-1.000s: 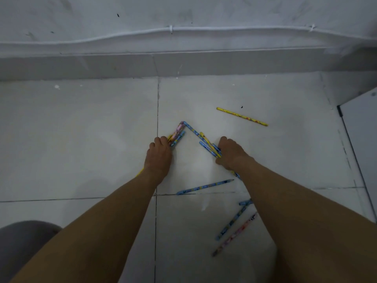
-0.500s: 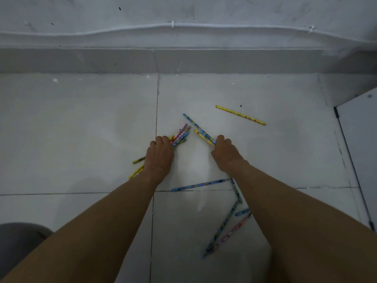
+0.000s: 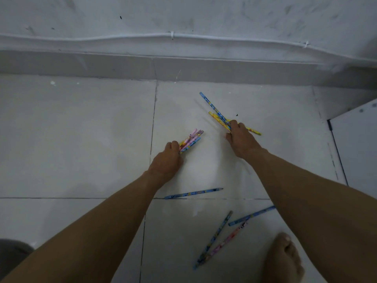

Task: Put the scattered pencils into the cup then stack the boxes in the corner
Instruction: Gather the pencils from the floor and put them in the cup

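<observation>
My left hand point(image 3: 166, 160) is closed around a bundle of pink, blue and yellow pencils point(image 3: 191, 139) whose ends stick out up and to the right. My right hand point(image 3: 240, 137) grips a blue pencil and a yellow one point(image 3: 214, 108) and rests over the yellow pencil point(image 3: 254, 131) lying on the floor. A blue pencil point(image 3: 193, 193) lies on the tile below my hands. Three more pencils, two blue point(image 3: 214, 240) and one pink point(image 3: 230, 237), lie near my right forearm. No cup and no boxes are in view.
The floor is pale tile with dark grout lines point(image 3: 152, 139). A grey skirting and white wall with a clipped cable point(image 3: 172, 34) run across the top. A white door or panel point(image 3: 357, 144) stands at the right. My bare foot point(image 3: 282, 260) is at the bottom right.
My right hand moved up and right with its pencils to the lone yellow pencil. My left hand stayed put and gathered its pencils into one bundle. The view shifted.
</observation>
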